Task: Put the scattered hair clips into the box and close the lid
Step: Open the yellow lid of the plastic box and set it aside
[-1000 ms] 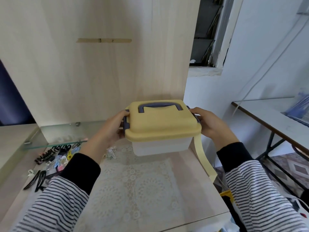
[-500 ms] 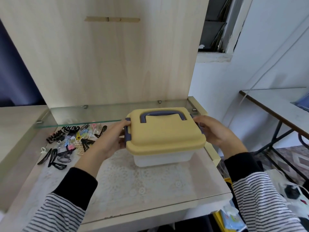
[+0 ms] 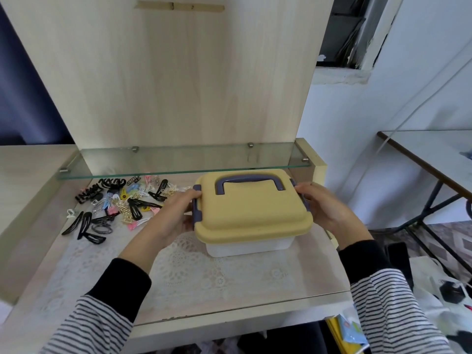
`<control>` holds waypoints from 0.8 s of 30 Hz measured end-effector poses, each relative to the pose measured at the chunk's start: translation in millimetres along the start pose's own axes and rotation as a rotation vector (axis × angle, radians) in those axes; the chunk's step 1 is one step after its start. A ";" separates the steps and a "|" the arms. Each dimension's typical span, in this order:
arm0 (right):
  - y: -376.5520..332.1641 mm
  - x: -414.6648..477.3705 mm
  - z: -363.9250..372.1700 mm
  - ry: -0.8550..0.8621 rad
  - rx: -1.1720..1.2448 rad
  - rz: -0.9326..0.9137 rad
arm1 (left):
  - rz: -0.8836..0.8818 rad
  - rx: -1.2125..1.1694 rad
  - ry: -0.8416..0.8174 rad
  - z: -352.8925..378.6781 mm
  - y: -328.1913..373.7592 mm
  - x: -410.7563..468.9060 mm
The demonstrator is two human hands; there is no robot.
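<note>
Little has shifted in the head view since half a second ago, only the camera sits further back. The left hand (image 3: 173, 218) and right hand (image 3: 329, 210) each curl round a side latch (image 3: 196, 213) of the box (image 3: 251, 242), likely to free the yellow lid (image 3: 252, 213), which is on. The box stands on the table (image 3: 229, 284), right of the hair clips (image 3: 120, 203) — all outside it, heaped below the glass shelf (image 3: 178, 159).

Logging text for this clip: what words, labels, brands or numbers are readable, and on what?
No text can be read.
The box shows no label or brand.
The colourful packet at the lower right has some print on it, too blurred to read.
</note>
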State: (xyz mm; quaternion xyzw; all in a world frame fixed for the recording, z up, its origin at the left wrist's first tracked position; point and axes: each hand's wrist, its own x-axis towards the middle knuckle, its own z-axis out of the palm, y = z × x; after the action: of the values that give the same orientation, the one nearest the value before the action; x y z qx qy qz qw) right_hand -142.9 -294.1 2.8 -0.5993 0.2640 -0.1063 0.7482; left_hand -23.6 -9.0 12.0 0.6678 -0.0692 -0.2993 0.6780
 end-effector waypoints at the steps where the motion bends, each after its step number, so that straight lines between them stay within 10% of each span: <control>1: 0.7 0.1 -0.2 -0.006 -0.011 -0.016 | 0.007 0.015 0.015 -0.8 -1.6 0.0; 12: 8.2 -4.9 11.2 0.113 -0.359 -0.310 | 0.310 0.712 0.282 9.8 -5.1 0.8; 24: 1.3 -3.1 10.2 0.124 -0.781 -0.365 | 0.260 0.837 0.224 9.7 -0.8 3.1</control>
State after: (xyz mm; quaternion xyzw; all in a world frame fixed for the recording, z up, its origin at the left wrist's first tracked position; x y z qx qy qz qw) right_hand -140.4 -283.7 3.9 -0.8668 0.2184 -0.1648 0.4169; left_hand -26.1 -18.9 11.3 0.8985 -0.1939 -0.0838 0.3849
